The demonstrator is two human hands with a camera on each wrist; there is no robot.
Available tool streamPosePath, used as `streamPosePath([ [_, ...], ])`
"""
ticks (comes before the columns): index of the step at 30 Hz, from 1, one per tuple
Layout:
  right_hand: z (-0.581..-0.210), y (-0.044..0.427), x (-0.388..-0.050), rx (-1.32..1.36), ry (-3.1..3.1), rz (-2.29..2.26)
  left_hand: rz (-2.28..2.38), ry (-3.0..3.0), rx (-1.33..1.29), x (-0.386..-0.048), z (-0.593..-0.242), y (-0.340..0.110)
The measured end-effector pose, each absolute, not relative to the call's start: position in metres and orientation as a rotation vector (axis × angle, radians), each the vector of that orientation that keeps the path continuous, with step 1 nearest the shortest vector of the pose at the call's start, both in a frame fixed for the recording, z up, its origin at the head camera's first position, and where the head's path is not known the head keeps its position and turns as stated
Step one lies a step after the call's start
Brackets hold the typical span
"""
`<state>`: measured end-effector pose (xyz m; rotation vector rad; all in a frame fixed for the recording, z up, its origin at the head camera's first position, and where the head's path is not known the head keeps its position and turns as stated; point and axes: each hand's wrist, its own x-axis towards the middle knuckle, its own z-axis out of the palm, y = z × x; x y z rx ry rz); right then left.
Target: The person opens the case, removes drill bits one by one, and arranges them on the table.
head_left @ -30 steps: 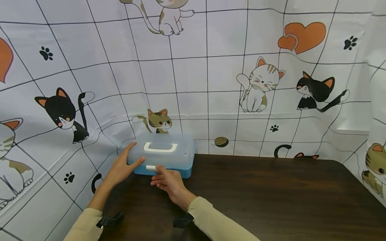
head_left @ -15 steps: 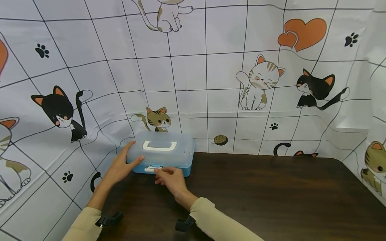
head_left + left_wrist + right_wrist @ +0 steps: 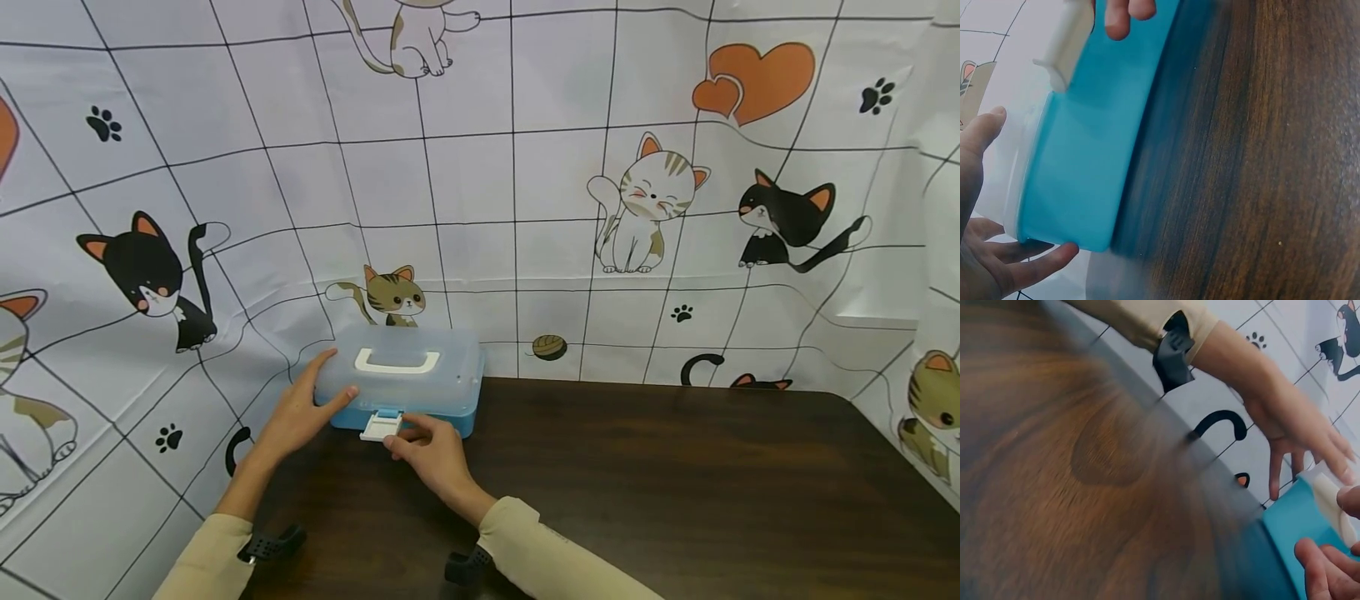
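Our right hand (image 3: 437,458) pinches the white latch (image 3: 381,427) at the blue box's (image 3: 453,396) six o'clock; our left hand (image 3: 303,412) spreads wide at its nine. The box sits at the surface's (image 3: 660,475) ten o'clock, cloudy lid (image 3: 450,367) down, contents indiscernible.

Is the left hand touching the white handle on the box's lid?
Apart. The head view plainly shows a strip of the lid between the left hand and the white handle.

Looked indoor and screened off, of indeterminable room type, judging by cat-print sheeting (image 3: 562,183) around a wooden table (image 3: 675,483).
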<state>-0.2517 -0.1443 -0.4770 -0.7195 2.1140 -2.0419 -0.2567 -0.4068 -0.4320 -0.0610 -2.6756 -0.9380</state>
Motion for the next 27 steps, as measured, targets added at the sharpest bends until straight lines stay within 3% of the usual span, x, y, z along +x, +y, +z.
streamPosePath([
  [27,-0.504,-0.143,-0.264,-1.161,2.553,-1.671,-0.93,-2.68,-0.087,-0.256,-0.433,-0.406],
])
